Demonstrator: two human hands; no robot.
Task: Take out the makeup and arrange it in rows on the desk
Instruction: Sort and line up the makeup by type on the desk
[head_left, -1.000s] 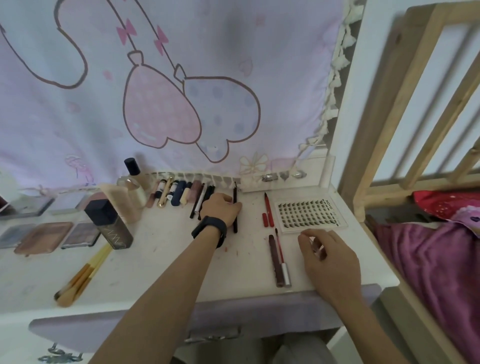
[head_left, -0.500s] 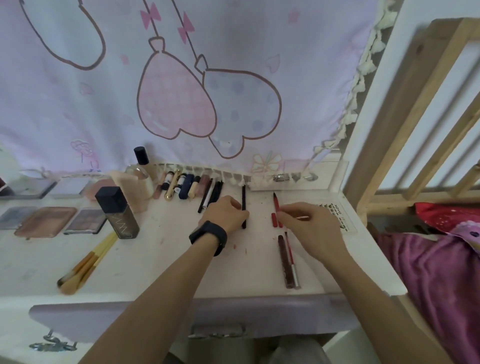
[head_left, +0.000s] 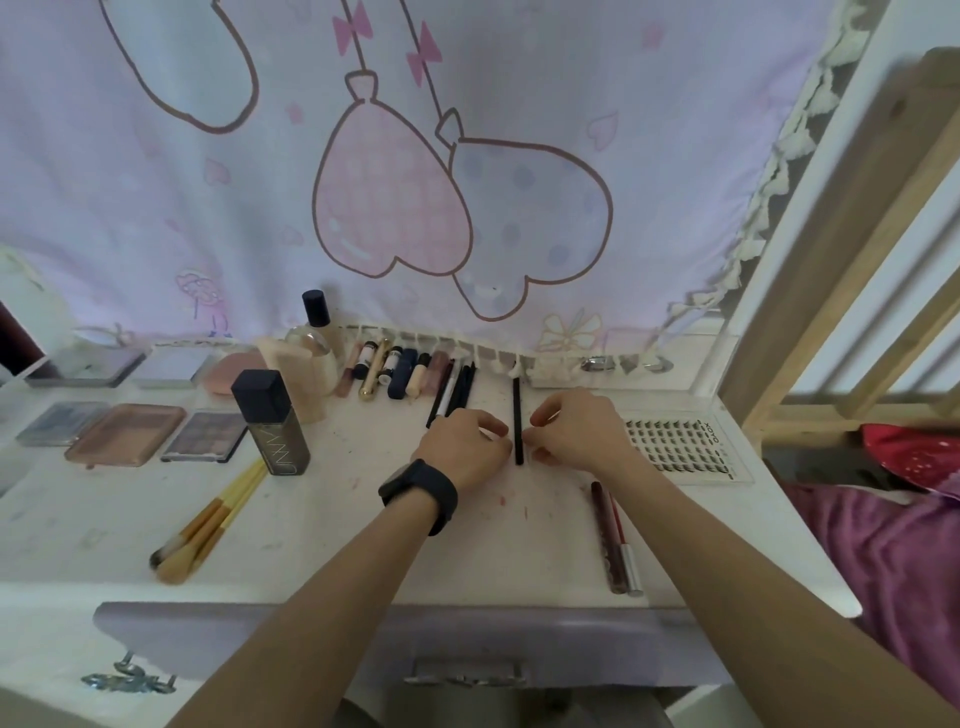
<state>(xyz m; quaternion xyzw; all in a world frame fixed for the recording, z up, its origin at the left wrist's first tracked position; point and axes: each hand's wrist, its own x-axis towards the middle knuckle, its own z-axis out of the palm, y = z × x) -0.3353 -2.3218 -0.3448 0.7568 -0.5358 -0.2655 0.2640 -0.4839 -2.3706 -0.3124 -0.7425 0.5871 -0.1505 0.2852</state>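
Observation:
A thin black pencil lies pointing away from me on the white desk. My left hand, with a black watch on its wrist, pinches the pencil's near end from the left. My right hand sits just right of it with its fingers curled over a red pencil, which is almost wholly hidden. Behind, a row of lip tubes and black pens lines the curtain's hem. A dark red lip gloss and a red pen lie near the front edge.
A dark foundation bottle stands at the left, with brushes in front and palettes beside it. A lash tray lies at the right. A wooden bed rail and a purple blanket border the desk's right side.
My right hand came up from the desk's front to the red pencil and slid left with it, up to the black pencil. My left hand stayed at the black pencil.

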